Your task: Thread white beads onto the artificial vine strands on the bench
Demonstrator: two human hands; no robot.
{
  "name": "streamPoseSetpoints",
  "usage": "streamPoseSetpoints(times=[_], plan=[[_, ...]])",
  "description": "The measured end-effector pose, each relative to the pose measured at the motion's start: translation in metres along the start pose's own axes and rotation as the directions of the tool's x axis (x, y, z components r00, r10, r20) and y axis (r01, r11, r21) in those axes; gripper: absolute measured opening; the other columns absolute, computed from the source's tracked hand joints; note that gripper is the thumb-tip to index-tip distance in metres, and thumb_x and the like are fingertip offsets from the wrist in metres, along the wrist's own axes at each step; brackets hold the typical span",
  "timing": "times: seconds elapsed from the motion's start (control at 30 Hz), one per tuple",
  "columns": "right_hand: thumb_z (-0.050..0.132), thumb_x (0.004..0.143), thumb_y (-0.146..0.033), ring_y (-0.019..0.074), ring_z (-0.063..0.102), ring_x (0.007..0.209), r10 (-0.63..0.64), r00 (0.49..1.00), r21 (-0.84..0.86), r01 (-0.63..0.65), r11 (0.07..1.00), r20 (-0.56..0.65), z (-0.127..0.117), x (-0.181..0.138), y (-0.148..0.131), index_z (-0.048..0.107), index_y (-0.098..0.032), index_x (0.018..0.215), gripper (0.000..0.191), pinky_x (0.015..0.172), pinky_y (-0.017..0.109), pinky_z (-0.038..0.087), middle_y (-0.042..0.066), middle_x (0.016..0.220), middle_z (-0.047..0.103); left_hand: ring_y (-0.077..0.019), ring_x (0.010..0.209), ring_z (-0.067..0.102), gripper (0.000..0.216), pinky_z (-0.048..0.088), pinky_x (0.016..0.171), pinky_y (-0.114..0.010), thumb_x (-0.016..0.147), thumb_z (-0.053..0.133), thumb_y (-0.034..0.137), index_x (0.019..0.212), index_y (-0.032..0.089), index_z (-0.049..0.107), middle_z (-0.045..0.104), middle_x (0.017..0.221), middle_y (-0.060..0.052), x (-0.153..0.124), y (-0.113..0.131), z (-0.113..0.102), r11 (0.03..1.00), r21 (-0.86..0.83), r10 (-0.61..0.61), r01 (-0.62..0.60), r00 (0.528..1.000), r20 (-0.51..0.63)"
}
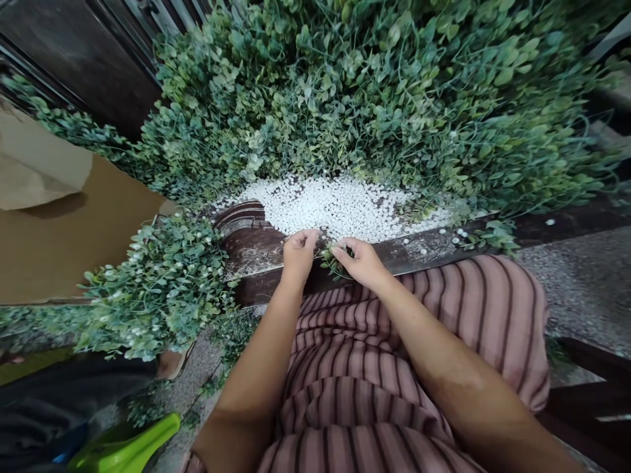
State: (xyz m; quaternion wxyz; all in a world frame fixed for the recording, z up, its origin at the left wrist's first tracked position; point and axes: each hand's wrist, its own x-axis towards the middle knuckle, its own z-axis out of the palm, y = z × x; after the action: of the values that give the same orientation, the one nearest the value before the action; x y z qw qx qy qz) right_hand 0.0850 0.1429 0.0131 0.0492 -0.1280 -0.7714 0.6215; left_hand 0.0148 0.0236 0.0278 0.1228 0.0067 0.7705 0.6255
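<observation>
Right hand [363, 264] pinches small green sprig [332, 265], leaves showing between hands. Left hand [299, 256] just beside it, thumb and finger pinched; anything between them too small to tell. White beads [335, 207] heaped just beyond both hands, leafy mass [345, 98] farther out, cut off at top. Sprig's stem mostly hidden in right-hand grip. Another person's dark trouser leg [73, 397], well left of hands, cut off by edge.

You wear a dusty-pink garment [355, 407] striped in dark brown. Your left hand [299, 253], right hand [363, 264] and forearms [444, 351] are bare.
</observation>
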Motion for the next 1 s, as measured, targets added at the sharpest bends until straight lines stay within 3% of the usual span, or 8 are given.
streamPoseSetpoints(times=[0.17,0.5,1.0], plan=[[0.050,0.076,-0.036,0.0105,0.037,0.050,-0.031,0.999,0.013,0.031,0.999,0.031,0.002,-0.002,0.002,0.044,-0.019,0.058,0.026,0.053,0.024,0.032,-0.004,0.050,0.039,-0.0057,0.049,0.041,0.016,0.036,0.053,-0.020,0.068,0.065,0.031,0.070,0.015,0.064,0.048,0.051,0.006,-0.016,0.001,0.003,0.973,-0.197,-0.095,0.116,0.989,0.111],[0.048,0.077,-0.038,0.0125,0.046,0.060,-0.097,0.995,0.131,0.094,0.987,0.017,0.007,-0.006,-0.006,0.053,-0.017,0.063,0.026,0.060,0.025,0.038,-0.001,0.059,0.049,-0.0050,0.057,0.049,0.027,0.040,0.060,-0.019,0.055,0.075,0.030,0.076,0.016,0.068,0.059,0.060,0.003,-0.020,-0.005,-0.003,0.911,-0.340,-0.162,0.233,0.961,0.224],[0.046,0.073,-0.036,0.0106,0.042,0.054,-0.004,0.999,0.121,0.008,0.993,-0.034,0.011,-0.009,-0.008,0.046,-0.017,0.055,0.026,0.053,0.024,0.032,-0.002,0.054,0.043,-0.0056,0.054,0.051,0.024,0.041,0.055,-0.018,0.054,0.077,0.031,0.072,0.018,0.070,0.062,0.057,0.003,-0.025,-0.009,0.003,0.915,-0.372,-0.112,0.159,0.983,0.145]])
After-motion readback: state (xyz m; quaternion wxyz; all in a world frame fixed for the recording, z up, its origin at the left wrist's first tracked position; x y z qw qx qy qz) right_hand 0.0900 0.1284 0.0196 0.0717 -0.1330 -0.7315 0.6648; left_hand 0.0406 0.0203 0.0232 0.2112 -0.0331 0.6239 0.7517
